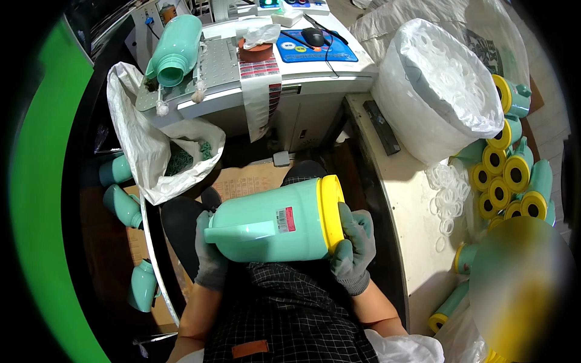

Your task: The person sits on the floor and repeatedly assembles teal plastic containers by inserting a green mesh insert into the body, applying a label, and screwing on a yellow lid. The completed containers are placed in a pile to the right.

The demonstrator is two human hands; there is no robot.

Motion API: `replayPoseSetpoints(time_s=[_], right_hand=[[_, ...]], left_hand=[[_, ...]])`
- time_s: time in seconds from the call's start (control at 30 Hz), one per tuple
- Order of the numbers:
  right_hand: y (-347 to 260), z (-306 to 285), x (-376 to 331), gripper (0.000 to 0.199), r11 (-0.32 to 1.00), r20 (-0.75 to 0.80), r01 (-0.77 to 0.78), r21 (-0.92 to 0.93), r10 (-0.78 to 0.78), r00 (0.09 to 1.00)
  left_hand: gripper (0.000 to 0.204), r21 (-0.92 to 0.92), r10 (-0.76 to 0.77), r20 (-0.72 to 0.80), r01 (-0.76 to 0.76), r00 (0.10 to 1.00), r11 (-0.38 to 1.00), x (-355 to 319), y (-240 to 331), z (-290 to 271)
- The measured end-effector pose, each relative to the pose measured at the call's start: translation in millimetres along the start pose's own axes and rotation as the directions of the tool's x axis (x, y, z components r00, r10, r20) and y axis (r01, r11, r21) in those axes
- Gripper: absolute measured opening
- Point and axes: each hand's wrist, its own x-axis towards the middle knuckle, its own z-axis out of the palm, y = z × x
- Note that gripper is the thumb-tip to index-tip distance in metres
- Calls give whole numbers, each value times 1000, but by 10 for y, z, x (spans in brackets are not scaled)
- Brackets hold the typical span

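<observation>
A mint-green plastic jug (281, 202) with a side handle lies sideways across my lap, a small red and white label on its wall. Round its right end sits a yellow base ring (330, 212). My left hand (210, 261), in a grey glove, holds the narrower left end by the handle, its fingers partly hidden behind the jug. Also gloved, my right hand (356, 249) grips the yellow ring from the end, fingertips curled onto the rim.
Ahead, a machine table (327, 72) carries another green jug (175, 51), a label strip (261, 100) and a mouse (313, 37). White rings (448, 193), a sack of rings (423, 91) and yellow-based jugs (516, 173) stand right. Left are a scrap sack (145, 145) and jugs (123, 206).
</observation>
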Motion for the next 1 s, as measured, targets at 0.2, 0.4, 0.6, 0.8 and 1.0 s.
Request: replayPoseSetpoints(time_s=[0.2,0.4,0.6,0.8,1.0], right_hand=[[-67,102,-58,59,940,-139,-328,99,339,930],[-43,54,-69,48,862,-333,-498,92,498,801],[-348,-153,-437,49,826,-215,-68,-560,-66,974],[-282,-1149,-1101,40,810,-636,-449,-378,125,762],[499,-2617,-1763,55,776,-963,-623,92,228,141]], left_hand=[[30,350,435,158,-462,887,815,41,124,5],[34,588,635,330,-679,698,441,-329,345,731],[60,493,375,798,-869,471,41,-668,146,1706],[86,13,-67,998,-960,-6,278,-970,-378,2081],[70,225,-217,964,-903,153,365,-746,-799,1592]])
